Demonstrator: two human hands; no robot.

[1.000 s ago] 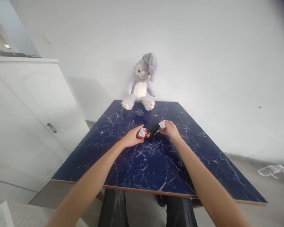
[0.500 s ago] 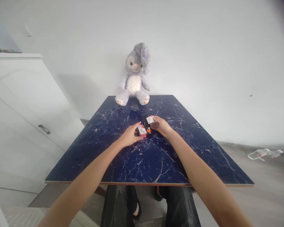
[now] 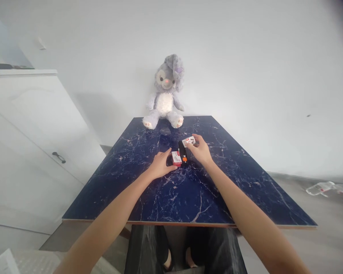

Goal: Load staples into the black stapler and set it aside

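Note:
My left hand is closed around a small red and white box, thumb near its front end and forefinger near its back. My right hand pinches a second small box, white with red and dark print, between thumb and fingers. Between the two boxes is a black object with an orange patch; its kind is too small to make out. The right-hand box overlaps the far end of this black object, and I cannot tell whether they touch.
A grey plush rabbit sits at the far edge of the dark blue marbled table, against the wall. To the left stands a white cabinet with a dark handle. Clear plastic bottles lie on the floor at the right.
The whole view has shifted slightly. My right hand has turned and moved a little away from the left-hand box, and more of its white box shows. My left hand keeps its hold.

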